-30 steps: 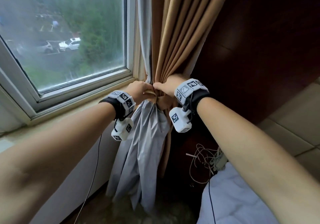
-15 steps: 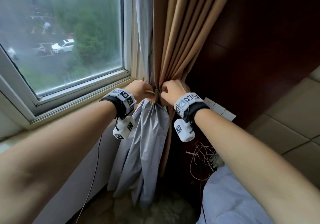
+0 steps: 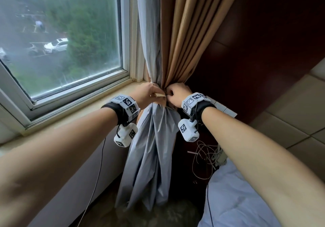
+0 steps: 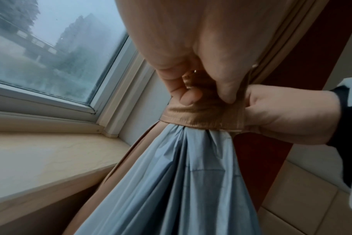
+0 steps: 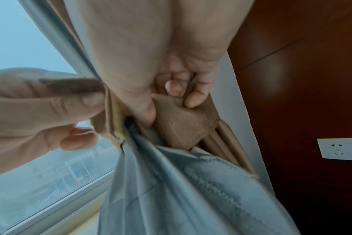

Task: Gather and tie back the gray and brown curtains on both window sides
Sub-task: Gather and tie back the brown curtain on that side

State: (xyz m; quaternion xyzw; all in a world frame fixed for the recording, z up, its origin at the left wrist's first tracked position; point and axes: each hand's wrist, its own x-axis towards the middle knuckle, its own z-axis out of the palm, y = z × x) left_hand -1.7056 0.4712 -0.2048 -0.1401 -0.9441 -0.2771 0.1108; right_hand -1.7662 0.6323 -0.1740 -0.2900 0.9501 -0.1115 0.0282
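Note:
The brown curtain (image 3: 182,33) and gray curtain (image 3: 154,147) hang bunched together at the window's right side. A brown tie-back band (image 4: 201,117) wraps around the bunch at sill height. My left hand (image 3: 149,95) pinches the band's left end between thumb and fingers. My right hand (image 3: 177,95) grips the band's other end (image 5: 183,120) with curled fingers. Both hands meet at the front of the bunch, and the gray fabric (image 5: 181,190) fans out below them.
The window (image 3: 61,42) and its pale sill (image 3: 79,110) lie to the left. A dark wood wall panel (image 3: 255,51) with a white socket (image 5: 339,148) stands to the right. Loose cables (image 3: 204,158) and white bedding (image 3: 237,200) lie below right.
Both hands stayed together at the tie-back and drew closer on the bunch. The view has shifted so they sit further from me, at sill height.

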